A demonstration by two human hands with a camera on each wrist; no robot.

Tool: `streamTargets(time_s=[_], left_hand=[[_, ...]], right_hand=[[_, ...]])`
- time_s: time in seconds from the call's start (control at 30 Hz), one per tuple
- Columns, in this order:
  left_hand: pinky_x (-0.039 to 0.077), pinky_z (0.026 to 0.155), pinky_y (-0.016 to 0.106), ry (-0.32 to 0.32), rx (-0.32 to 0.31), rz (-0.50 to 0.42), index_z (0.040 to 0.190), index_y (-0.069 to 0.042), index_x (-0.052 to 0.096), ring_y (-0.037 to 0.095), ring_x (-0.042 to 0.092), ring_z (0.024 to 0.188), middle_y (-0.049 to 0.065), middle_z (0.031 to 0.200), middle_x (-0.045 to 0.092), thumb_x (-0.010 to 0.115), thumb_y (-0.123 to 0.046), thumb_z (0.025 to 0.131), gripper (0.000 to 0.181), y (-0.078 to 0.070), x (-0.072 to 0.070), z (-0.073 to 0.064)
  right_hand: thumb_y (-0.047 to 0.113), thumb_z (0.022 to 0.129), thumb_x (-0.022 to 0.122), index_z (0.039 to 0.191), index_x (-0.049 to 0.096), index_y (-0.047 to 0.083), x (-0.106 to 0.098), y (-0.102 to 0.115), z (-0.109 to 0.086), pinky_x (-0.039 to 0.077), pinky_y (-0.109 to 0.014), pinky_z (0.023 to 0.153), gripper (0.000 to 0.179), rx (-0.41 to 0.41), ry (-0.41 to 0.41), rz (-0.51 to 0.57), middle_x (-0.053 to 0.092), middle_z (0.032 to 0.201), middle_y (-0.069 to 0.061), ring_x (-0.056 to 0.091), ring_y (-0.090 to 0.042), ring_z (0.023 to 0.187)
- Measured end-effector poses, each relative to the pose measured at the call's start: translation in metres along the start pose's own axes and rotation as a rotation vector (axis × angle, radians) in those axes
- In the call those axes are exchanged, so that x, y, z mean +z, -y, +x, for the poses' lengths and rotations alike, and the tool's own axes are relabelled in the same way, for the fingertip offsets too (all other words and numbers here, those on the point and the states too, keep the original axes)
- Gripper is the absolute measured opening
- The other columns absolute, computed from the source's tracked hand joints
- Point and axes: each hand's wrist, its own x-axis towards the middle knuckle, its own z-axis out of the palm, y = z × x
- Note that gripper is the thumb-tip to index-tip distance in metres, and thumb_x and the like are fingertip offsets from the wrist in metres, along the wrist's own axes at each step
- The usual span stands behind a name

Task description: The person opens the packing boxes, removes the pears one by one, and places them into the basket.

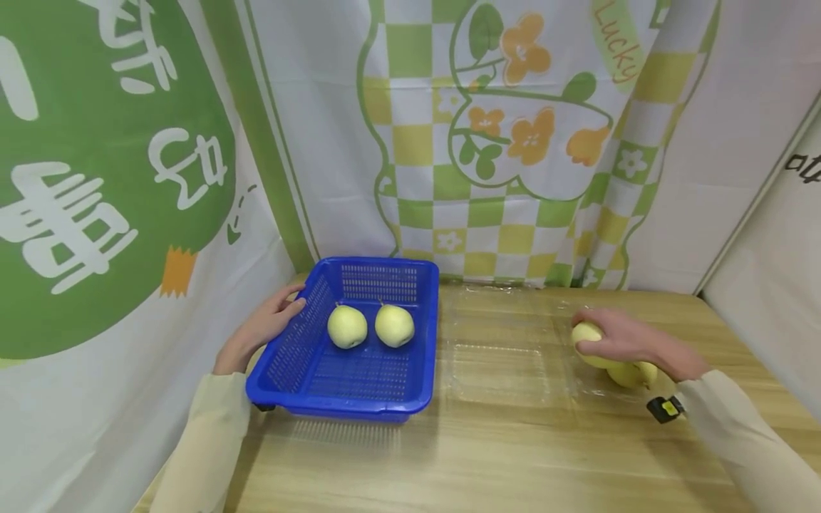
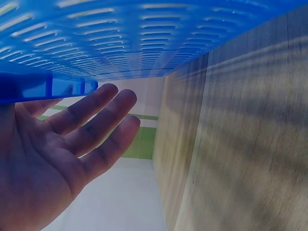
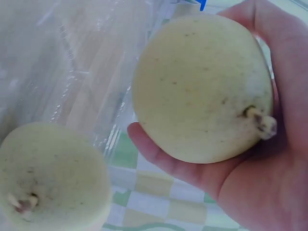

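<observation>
In the head view, my right hand point(image 1: 618, 335) grips a pale yellow-green pear point(image 1: 586, 333) at the right of the table, above the clear plastic container. The right wrist view shows the held pear point(image 3: 202, 91) with fingers and thumb around it, its stem toward the palm. Another pear point(image 3: 53, 178) lies close by at the lower left there. My left hand point(image 1: 272, 320) rests at the left rim of a blue plastic basket point(image 1: 435, 335); its fingers point(image 2: 108, 130) look extended and loose beside the slotted wall. Two pears point(image 1: 347, 327) sit inside the basket.
A transparent plastic container point(image 1: 500, 370) lies on the wooden table point(image 1: 487, 456) right of the basket, its edges hard to make out. A printed curtain point(image 1: 417, 142) hangs behind the table, with further cloth at both sides.
</observation>
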Motion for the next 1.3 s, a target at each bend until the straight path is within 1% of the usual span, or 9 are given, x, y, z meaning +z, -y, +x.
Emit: streamTargets(time_s=[0.2, 0.4, 0.5, 0.6, 0.7, 0.73, 0.87, 1.0, 1.3], left_hand=[[0.046, 0.093, 0.047, 0.007, 0.002, 0.007, 0.153, -0.009, 0.028, 0.034, 0.063, 0.106, 0.028, 0.126, 0.060, 0.041, -0.040, 0.105, 0.059, 0.000, 0.002, 0.000], [0.044, 0.096, 0.055, 0.020, 0.009, -0.014, 0.154, -0.007, 0.026, 0.040, 0.059, 0.113, 0.031, 0.132, 0.056, 0.041, -0.039, 0.105, 0.060, -0.001, 0.003, 0.000], [0.042, 0.099, 0.057, 0.016, 0.010, -0.029, 0.154, -0.008, 0.025, 0.042, 0.057, 0.117, 0.031, 0.135, 0.054, 0.042, -0.039, 0.105, 0.060, 0.000, 0.003, 0.000], [0.042, 0.100, 0.057, 0.014, 0.011, -0.026, 0.154, -0.008, 0.025, 0.043, 0.056, 0.120, 0.030, 0.137, 0.052, 0.042, -0.038, 0.105, 0.060, 0.001, 0.003, -0.001], [0.043, 0.099, 0.055, 0.012, 0.016, -0.039, 0.154, -0.007, 0.025, 0.043, 0.056, 0.120, 0.031, 0.139, 0.050, 0.042, -0.036, 0.105, 0.060, 0.001, 0.003, -0.002], [0.043, 0.099, 0.054, 0.014, 0.019, -0.045, 0.154, -0.006, 0.024, 0.043, 0.057, 0.119, 0.032, 0.139, 0.050, 0.042, -0.036, 0.105, 0.060, 0.001, 0.003, -0.002], [0.044, 0.098, 0.052, 0.020, 0.020, -0.064, 0.155, -0.006, 0.023, 0.043, 0.057, 0.118, 0.033, 0.139, 0.049, 0.042, -0.035, 0.105, 0.060, -0.001, 0.001, -0.002], [0.042, 0.100, 0.057, 0.022, 0.015, -0.061, 0.155, -0.006, 0.022, 0.046, 0.053, 0.124, 0.033, 0.142, 0.047, 0.042, -0.034, 0.106, 0.060, -0.001, 0.002, -0.002], [0.039, 0.103, 0.061, 0.010, 0.025, -0.044, 0.155, -0.006, 0.024, 0.050, 0.045, 0.131, 0.032, 0.148, 0.039, 0.043, -0.035, 0.105, 0.060, 0.001, 0.003, -0.001]], right_hand=[[0.023, 0.084, 0.066, 0.105, 0.064, 0.012, 0.001, 0.007, 0.005, 0.043, -0.024, 0.056, 0.024, 0.008, -0.054, -0.010, 0.064, 0.087, 0.002, 0.050, -0.007, 0.066], [0.028, 0.088, 0.064, 0.106, 0.064, 0.012, 0.001, 0.010, 0.009, 0.044, -0.025, 0.055, 0.024, 0.017, -0.077, -0.010, 0.066, 0.091, -0.002, 0.051, -0.006, 0.064], [0.031, 0.090, 0.064, 0.106, 0.064, 0.014, -0.003, 0.014, 0.011, 0.047, -0.030, 0.060, 0.023, 0.014, -0.077, -0.037, 0.068, 0.094, -0.002, 0.056, -0.010, 0.068], [0.034, 0.092, 0.063, 0.109, 0.065, 0.013, -0.006, 0.019, 0.014, 0.053, -0.040, 0.072, 0.027, -0.005, -0.065, -0.078, 0.071, 0.102, -0.005, 0.065, -0.020, 0.082], [0.035, 0.093, 0.063, 0.111, 0.065, 0.012, -0.010, 0.025, 0.019, 0.053, -0.047, 0.084, 0.029, -0.032, -0.071, -0.101, 0.071, 0.108, -0.007, 0.068, -0.026, 0.096], [0.034, 0.093, 0.063, 0.111, 0.065, 0.012, -0.011, 0.027, 0.020, 0.053, -0.048, 0.084, 0.029, -0.038, -0.072, -0.098, 0.071, 0.108, -0.006, 0.067, -0.026, 0.096], [0.033, 0.093, 0.061, 0.114, 0.064, 0.014, -0.016, 0.039, 0.025, 0.052, -0.047, 0.087, 0.028, -0.044, -0.070, -0.087, 0.070, 0.111, -0.005, 0.067, -0.025, 0.100], [0.034, 0.095, 0.060, 0.118, 0.063, 0.014, -0.020, 0.056, 0.032, 0.050, -0.050, 0.091, 0.031, -0.047, -0.047, -0.087, 0.068, 0.119, -0.008, 0.065, -0.029, 0.108], [0.034, 0.095, 0.060, 0.117, 0.063, 0.017, -0.023, 0.090, 0.051, 0.051, -0.045, 0.089, 0.029, -0.150, -0.064, -0.087, 0.069, 0.118, -0.005, 0.066, -0.022, 0.104]])
